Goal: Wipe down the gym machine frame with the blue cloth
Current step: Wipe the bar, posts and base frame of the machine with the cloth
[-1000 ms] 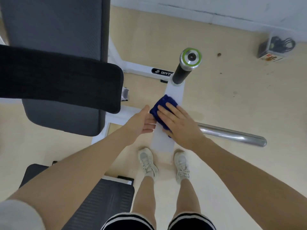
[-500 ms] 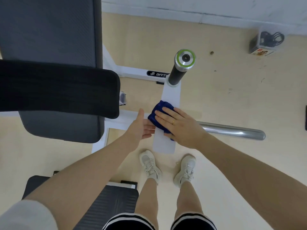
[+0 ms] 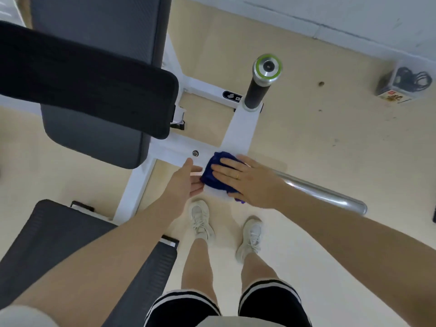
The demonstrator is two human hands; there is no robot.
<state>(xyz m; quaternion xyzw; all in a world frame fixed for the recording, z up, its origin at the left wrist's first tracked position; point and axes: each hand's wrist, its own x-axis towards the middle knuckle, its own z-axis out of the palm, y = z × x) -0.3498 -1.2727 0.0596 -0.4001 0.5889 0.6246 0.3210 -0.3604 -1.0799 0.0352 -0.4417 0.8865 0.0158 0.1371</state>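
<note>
— Pale beige floor (image 3: 318, 161), white wall along the top, and the gym machine frame (image 3: 240, 131) standing in the middle of it. Where are they up to?

— Mid-wipe, I'd say. The blue cloth (image 3: 217, 175) is bunched on the white flat bar of the frame, right where it meets the cross tube near the bolt (image 3: 195, 153).

— Which of the hands has it?

— The right hand (image 3: 250, 182). Fingers laid out straight and flat, pressing the cloth down onto the bar rather than clutching it. There's a ring on one finger.

— And the other?

— The left hand (image 3: 186, 182) is spread too, fingers relaxed, just beside the cloth at its near edge. Whether it touches the cloth or the bar, I can't tell from here.

— So how much is done?

— Hard to judge by looking; the white paint shows no obvious wet or clean streak. My guess is only this short stretch of bar has been covered. The upper part towards the black grip (image 3: 256, 95) with its green-ringed cap (image 3: 267, 66) looks untouched, and so do the cross tube under the dark pads (image 3: 89, 90), the leg running down to the floor, and the chrome bar (image 3: 325, 194) out to the right.

— Plenty left, then.

— Most of it, I'd think.
</note>
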